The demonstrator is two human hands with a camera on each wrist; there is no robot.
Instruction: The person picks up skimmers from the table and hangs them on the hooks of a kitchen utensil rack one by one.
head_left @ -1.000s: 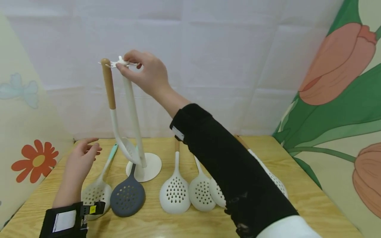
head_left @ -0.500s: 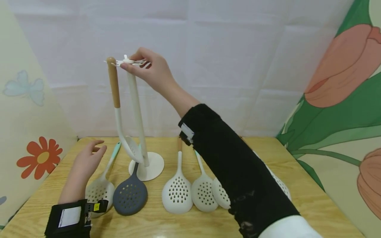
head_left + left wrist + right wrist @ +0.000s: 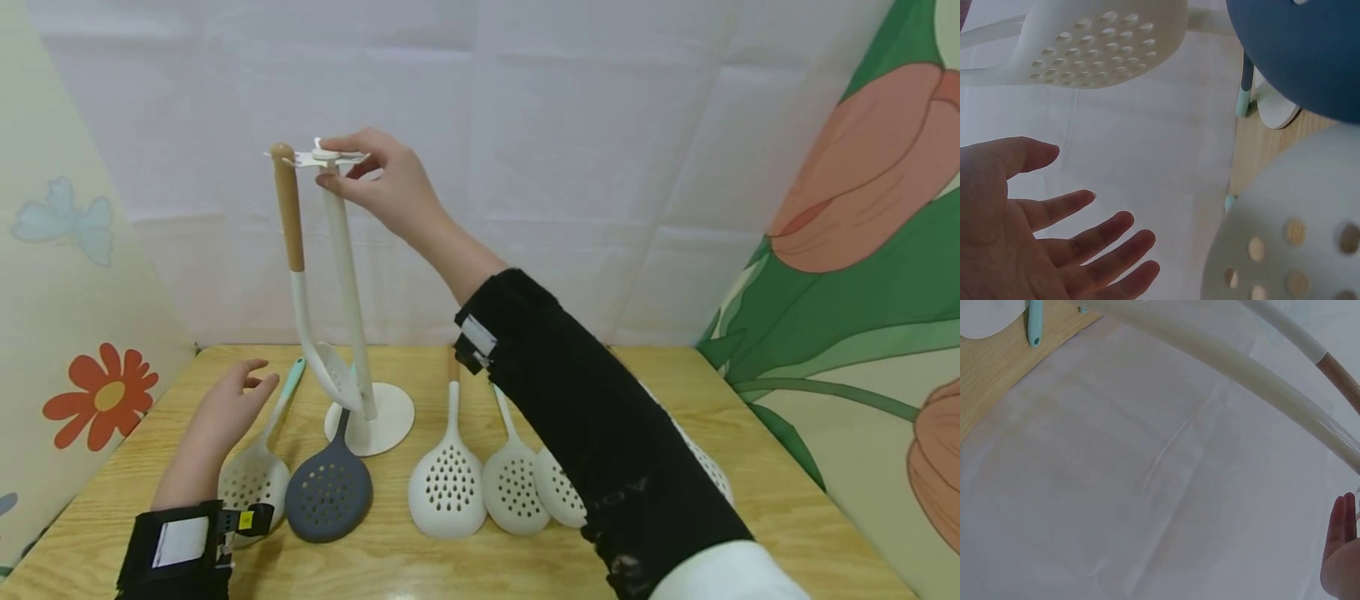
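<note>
My right hand (image 3: 339,169) is raised to the top of a white utensil stand (image 3: 347,283) and pinches its flat hook piece (image 3: 330,156) between thumb and fingers. From one hook hangs a white skimmer with a wooden handle (image 3: 288,208). The hanging skimmer's perforated head (image 3: 1104,44) shows above in the left wrist view. My left hand (image 3: 251,379) hovers open over the table, holding nothing, beside a white skimmer with a teal handle (image 3: 253,479). Its relaxed fingers (image 3: 1085,240) show in the left wrist view. The right wrist view shows the stand's pole (image 3: 1229,369) and my fingertips (image 3: 1341,550).
On the wooden table (image 3: 420,567) a dark grey skimmer (image 3: 328,492) lies by the stand's round base (image 3: 390,421). Three white skimmers (image 3: 446,492) lie to its right, and another (image 3: 705,471) is partly hidden behind my black sleeve. Fabric walls close in the back and sides.
My right hand shifted its pinch slightly on the hook piece, which turned a little. The left hand stayed open, drifting slightly toward the teal handle.
</note>
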